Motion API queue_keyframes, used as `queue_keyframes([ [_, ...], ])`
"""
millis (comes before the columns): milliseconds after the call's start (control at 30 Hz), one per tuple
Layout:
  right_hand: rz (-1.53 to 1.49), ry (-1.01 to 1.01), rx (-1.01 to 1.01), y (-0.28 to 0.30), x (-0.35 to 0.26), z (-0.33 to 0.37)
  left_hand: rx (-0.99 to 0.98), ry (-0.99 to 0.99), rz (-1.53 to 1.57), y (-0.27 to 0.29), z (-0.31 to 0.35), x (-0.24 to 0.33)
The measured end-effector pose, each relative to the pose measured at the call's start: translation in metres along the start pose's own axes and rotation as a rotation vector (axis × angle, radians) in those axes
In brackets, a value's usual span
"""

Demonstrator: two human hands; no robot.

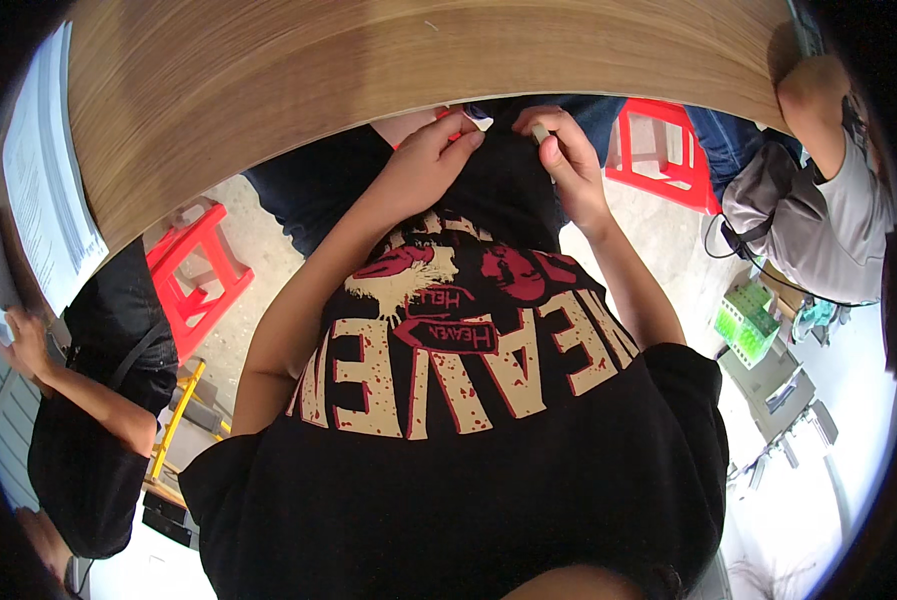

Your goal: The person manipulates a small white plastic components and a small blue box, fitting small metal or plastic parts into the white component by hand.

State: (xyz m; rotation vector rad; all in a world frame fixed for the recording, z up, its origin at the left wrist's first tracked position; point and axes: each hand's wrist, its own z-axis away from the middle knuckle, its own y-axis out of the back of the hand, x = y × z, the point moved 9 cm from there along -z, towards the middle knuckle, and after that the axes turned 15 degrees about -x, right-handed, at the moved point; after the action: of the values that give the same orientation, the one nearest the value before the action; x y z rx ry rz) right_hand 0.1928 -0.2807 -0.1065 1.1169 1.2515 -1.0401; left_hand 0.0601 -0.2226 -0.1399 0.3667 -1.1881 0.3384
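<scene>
Both my hands are in front of my lap, just below the near edge of the wooden table [388, 65]. My left hand [433, 158] is closed, thumb toward the bent fingers. A small whitish bit [484, 124] shows at its fingertips; I cannot make out what it is or whether it is held. A short way to the right, my right hand [576, 165] pinches a small, pale, blocky piece [540, 132] between thumb and curled fingers. The two hands are apart, with the dark cloth of my shirt [508, 185] between and below them.
A stack of printed sheets [50, 185] lies on the table's left. Red plastic stools [203, 270] stand on the floor to either side. One person's arm [98, 400] is at far left; another's forearm [818, 110] rests by the table's right edge. A green box [746, 320] sits lower right.
</scene>
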Motion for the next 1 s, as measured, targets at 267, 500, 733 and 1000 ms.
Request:
queue_keyframes([
  [267, 0.166, -0.094, -0.118, -0.001, -0.002, -0.003, -0.104, 0.049, 0.180, -0.011, 0.001, -0.010],
  [500, 0.398, -0.116, -0.216, -0.007, -0.018, -0.008, -0.192, 0.070, 0.275, -0.009, 0.003, -0.001],
  [733, 0.421, -0.171, -0.260, -0.009, -0.016, -0.008, -0.159, 0.126, 0.314, -0.007, 0.007, -0.009],
  [1000, 0.153, -0.278, -0.191, -0.004, 0.007, 0.003, -0.192, 0.085, 0.479, -0.025, 0.003, -0.022],
])
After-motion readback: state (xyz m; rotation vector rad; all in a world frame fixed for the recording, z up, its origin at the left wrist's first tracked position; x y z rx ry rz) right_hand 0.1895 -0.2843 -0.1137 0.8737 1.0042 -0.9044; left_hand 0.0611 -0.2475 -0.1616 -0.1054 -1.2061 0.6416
